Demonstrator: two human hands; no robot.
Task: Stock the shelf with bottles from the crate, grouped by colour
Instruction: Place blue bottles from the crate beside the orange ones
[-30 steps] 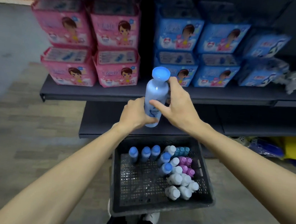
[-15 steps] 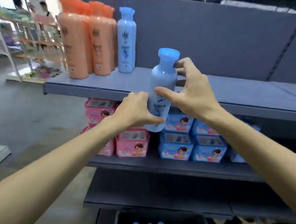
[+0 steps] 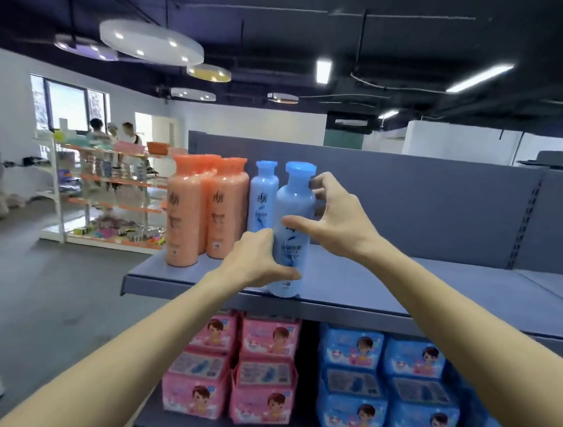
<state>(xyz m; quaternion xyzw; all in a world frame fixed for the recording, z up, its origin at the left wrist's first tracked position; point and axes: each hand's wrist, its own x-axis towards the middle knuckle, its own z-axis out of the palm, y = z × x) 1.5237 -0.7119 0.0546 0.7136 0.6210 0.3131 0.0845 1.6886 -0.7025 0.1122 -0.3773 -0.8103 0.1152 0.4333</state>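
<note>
Blue bottle (image 3: 293,228) stands at front edge of top shelf (image 3: 403,294), base on or just above the board (can't tell which), just right of a 2nd blue bottle (image 3: 263,199) that sits further back. Both hands on it: left hand (image 3: 257,266) wraps the lower body w/ fingers curled round the front, right hand (image 3: 333,215) pinches the upper body, thumb across the front, fingers behind near the neck.

Risks, as I judge them:
- Base sits v. near the shelf lip. Let go too soon or w/ a tilt & it could tip fwd off the edge, onto pink packs (image 3: 265,366) below or the floor.
- Pushing it back to line up w/ the other blue one: shoulder could knock that bottle, which stands close beside the orange bottles (image 3: 205,206), so a domino effect is poss.
- Tall, narrow, top-heavy shape; a finger catching on the way out may rock it.
- Colour grouping looks OK so far, blue beside blue, orange to the left. Crate not in view.
</note>
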